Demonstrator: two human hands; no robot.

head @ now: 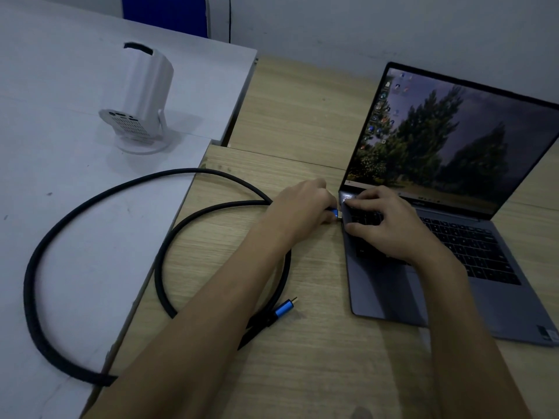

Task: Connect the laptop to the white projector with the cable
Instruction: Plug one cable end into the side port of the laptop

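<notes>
1 laptop [447, 237] open on wooden bench [302, 110] | 1 white projector [140, 98] on white bench [60, 71] | 1 black cable [90, 207] looped, 2 blue plugs: left hand [302, 204] fingers pinch one plug [333, 212] at laptop's left edge, free plug [284, 309] on bench | right hand [384, 222] fingers spread on keyboard

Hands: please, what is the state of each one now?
Left hand: closed on the cable plug at the laptop side.
Right hand: open, resting flat on the laptop.
</notes>
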